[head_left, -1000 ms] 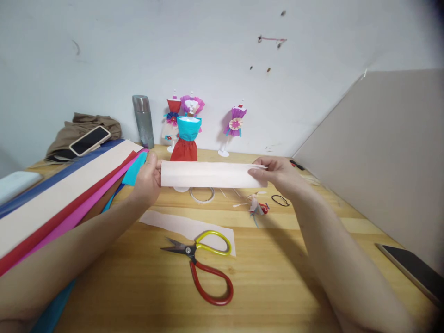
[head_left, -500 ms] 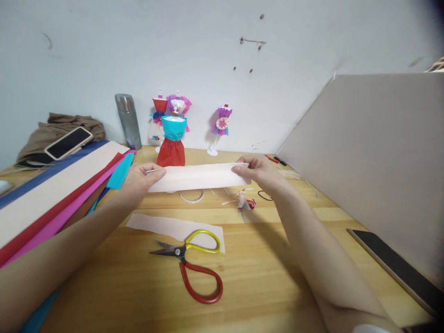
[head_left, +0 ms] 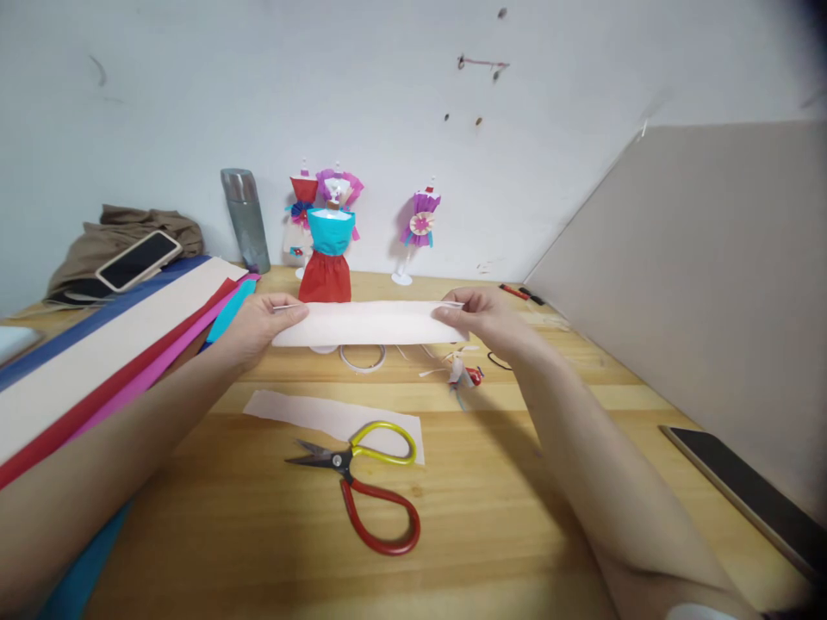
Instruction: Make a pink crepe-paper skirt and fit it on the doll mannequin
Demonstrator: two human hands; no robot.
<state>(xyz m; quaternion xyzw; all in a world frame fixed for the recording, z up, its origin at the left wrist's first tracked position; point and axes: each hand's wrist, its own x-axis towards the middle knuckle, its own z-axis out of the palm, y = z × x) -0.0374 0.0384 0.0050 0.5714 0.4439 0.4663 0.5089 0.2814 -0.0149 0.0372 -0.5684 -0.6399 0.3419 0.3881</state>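
Forearms [head_left: 568, 430] reach forward from either side and slant in toward each other, and we hold a pale strip [head_left: 368, 325] stretched level between our hands, above the table [head_left: 258, 534]. Our left hand [head_left: 264, 325] pinches one end, thumb laid on the near face; our right hand [head_left: 484, 319] grips the other end likewise. Nearer to us (blades parted, pointing left) lie the scissors [head_left: 337, 461], one handle over a second pale strip [head_left: 310, 415].
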